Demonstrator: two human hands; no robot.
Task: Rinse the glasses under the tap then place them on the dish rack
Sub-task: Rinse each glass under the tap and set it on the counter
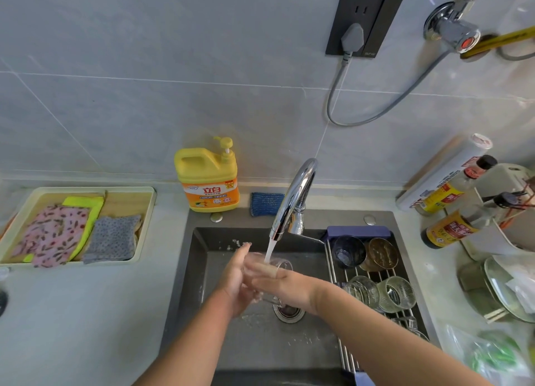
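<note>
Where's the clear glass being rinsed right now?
Head view, centre: the clear drinking glass is under the stream from the chrome tap, over the dark sink, gripped by the right hand with the left hand against it.

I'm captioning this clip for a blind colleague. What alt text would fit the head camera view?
A person's right hand grips a clear glass under the running tap, above a dark sink, with the left hand pressed against it. To the right, a dish rack holds several glasses; a yellow detergent bottle stands behind the sink.
</note>
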